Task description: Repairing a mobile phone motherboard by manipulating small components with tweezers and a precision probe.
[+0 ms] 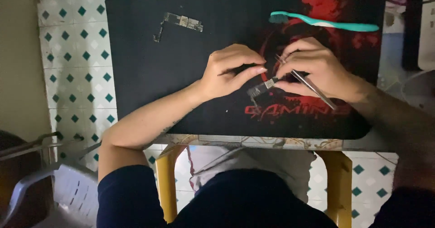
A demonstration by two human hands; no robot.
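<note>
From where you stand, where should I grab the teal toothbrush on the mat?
Take the toothbrush at mid-handle, coming straight down from above. It lies flat on the black mat, bristle head pointing left, handle running right. The middle stretch is bare, and clear of the right hand just below it.

We cannot read the small dark metal-tipped part (pixel 262 88); fingertips cover its right end, and the slim steel tweezers (pixel 312 86) partly vanish under fingers.
</note>
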